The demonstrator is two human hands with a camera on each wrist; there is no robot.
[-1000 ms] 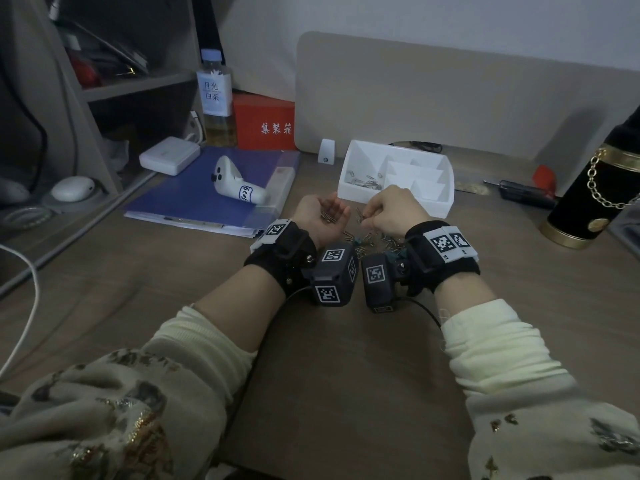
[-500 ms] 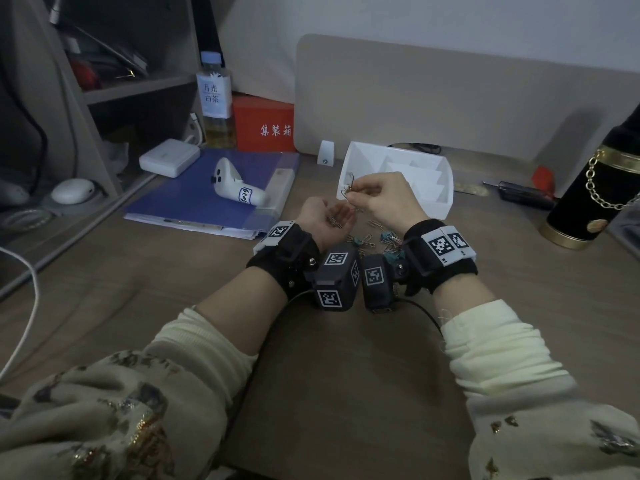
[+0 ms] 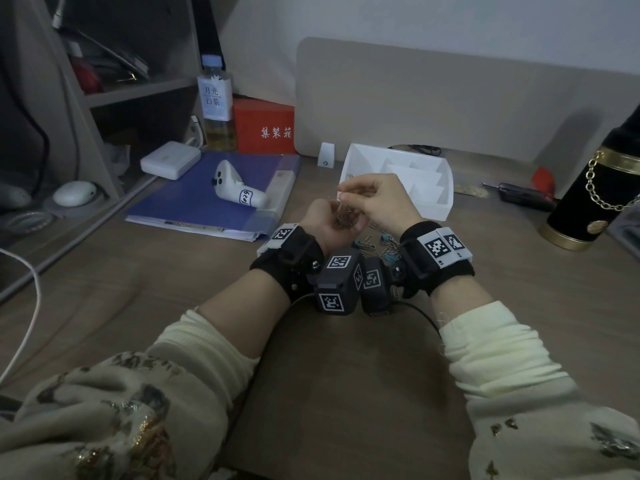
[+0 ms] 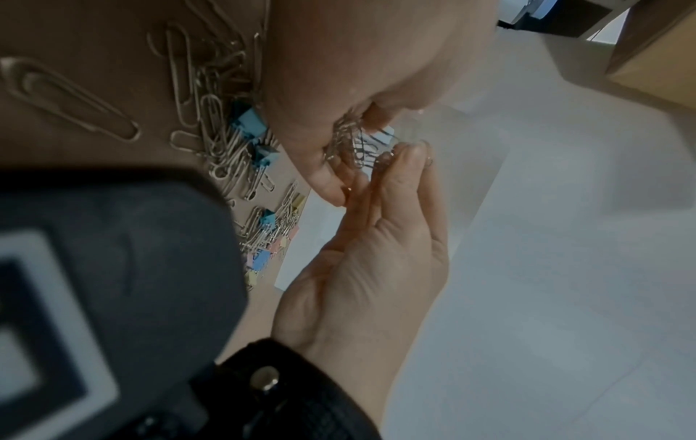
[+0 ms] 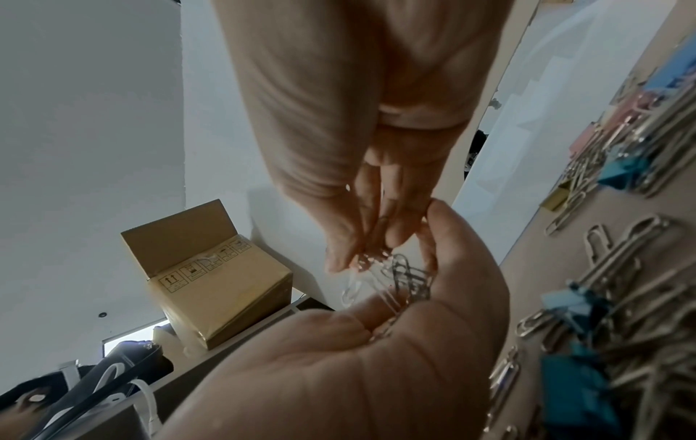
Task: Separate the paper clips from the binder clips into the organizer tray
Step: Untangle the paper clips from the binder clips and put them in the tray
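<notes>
**Both hands at a bunch of paper clips, just short of the tray**

Head view: left hand (image 3: 330,225) palm up, cupped, fingers loosely curved, with paper clips (image 3: 344,216) lying in it. Right hand (image 3: 382,199) above it, fingertips pinching some of those clips. Both sit just in front of the white tray (image 3: 446,199), over its near-left corner. Tray contents hidden by the hands. Loose pile (image 3: 379,244) on the desk (image 3: 346,358) between the wrists, mostly covered here.

Left wrist view shows the pile properly: silver clips mixed with binder clips (image 4: 250,120), blue, pink and yellow, lying beside the tray wall. Also shows the right fingers (image 4: 327,175) closed on a hanging cluster of clips, the left fingertips (image 4: 408,157) touching that cluster from below.

Right wrist view adds the palm: clips rest at the base of the left fingers, right thumb and fingers pinch the top ends. More pile at the frame's right edge. Cardboard box (image 5: 211,285) behind.

Elsewhere on the desk: blue folder (image 3: 207,199), controller (image 3: 239,188), bottle (image 3: 216,105), red box (image 3: 265,128).
</notes>
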